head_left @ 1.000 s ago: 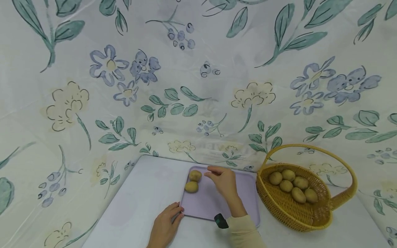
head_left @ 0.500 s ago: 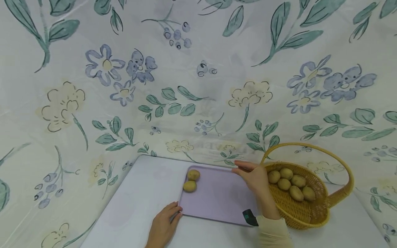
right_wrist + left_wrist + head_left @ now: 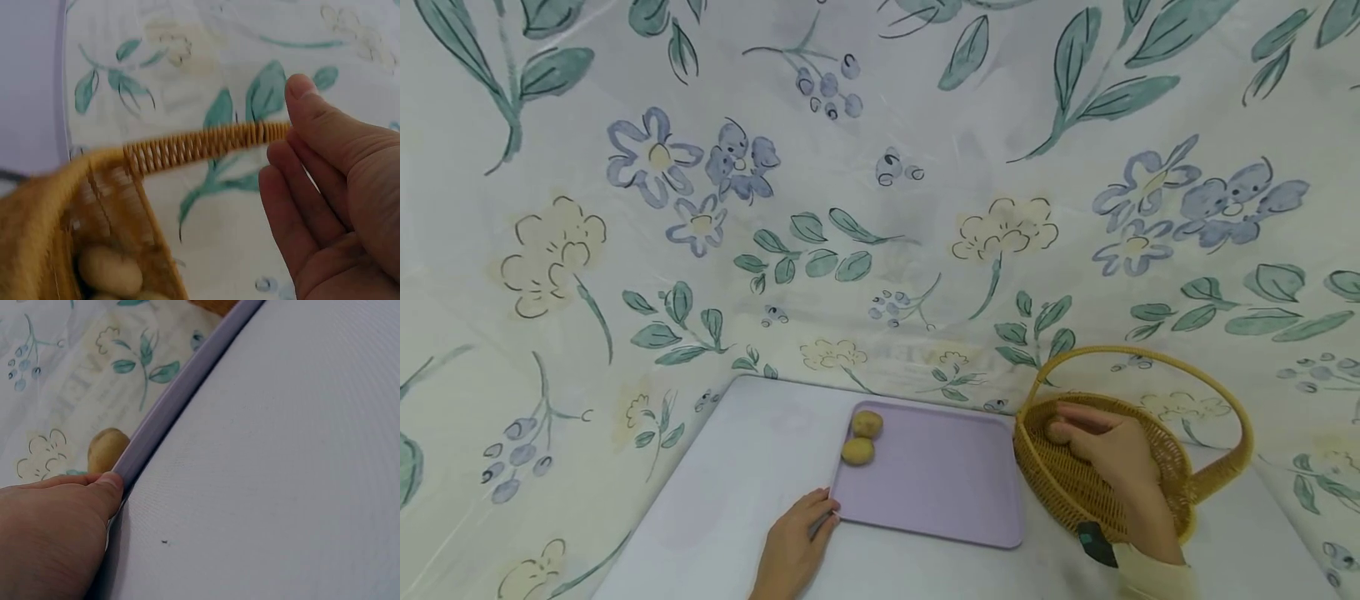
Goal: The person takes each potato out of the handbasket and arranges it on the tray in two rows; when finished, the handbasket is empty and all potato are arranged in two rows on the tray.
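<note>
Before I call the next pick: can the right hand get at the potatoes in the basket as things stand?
Probably yes: in the head view the right hand is over the basket, close to the potatoes, and the handle behind it doesn't seem to block the way.

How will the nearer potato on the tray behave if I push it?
The nearer potato may roll or rock, given its rounded, oval shape. The tray has a low raised rim that would probably check it on the left. Pushed away from you, it would likely bump the other potato, close behind.
</note>
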`<state>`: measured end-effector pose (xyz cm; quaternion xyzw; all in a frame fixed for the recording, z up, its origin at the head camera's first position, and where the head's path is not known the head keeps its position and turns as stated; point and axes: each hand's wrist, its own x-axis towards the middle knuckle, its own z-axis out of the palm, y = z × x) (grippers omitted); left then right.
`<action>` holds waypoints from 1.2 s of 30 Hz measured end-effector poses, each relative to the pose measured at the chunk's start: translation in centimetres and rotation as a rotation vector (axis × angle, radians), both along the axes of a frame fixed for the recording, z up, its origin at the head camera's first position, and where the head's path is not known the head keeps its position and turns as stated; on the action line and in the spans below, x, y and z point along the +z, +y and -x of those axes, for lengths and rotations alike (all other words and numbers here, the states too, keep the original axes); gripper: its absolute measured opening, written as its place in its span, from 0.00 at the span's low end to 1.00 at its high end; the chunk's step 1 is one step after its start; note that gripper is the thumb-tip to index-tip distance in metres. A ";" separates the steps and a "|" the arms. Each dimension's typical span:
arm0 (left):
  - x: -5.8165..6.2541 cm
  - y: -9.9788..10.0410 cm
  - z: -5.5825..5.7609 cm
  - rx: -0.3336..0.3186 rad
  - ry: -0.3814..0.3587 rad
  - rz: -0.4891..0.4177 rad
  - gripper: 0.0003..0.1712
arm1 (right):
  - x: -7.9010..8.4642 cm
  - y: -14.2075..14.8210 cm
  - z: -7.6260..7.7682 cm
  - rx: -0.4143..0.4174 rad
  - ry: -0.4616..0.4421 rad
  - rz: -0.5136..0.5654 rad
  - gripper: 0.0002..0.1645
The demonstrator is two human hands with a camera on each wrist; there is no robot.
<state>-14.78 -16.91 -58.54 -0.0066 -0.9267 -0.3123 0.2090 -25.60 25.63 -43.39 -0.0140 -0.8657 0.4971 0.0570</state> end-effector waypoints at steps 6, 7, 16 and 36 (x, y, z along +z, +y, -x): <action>0.1 -0.1 0.0 -0.001 -0.019 -0.005 0.09 | -1.2 3.4 0.5 0.013 0.031 -0.043 0.32; 0.1 -0.1 0.0 -0.001 -0.014 -0.006 0.10 | -1.4 3.9 0.5 0.024 0.030 -0.035 0.32; -0.7 -0.1 0.0 0.007 -0.012 -0.006 0.10 | -2.6 6.4 1.2 0.011 -0.046 -0.090 0.35; 0.0 0.0 0.0 0.001 0.050 0.026 0.10 | -6.8 9.1 2.4 0.034 -0.089 -0.429 0.34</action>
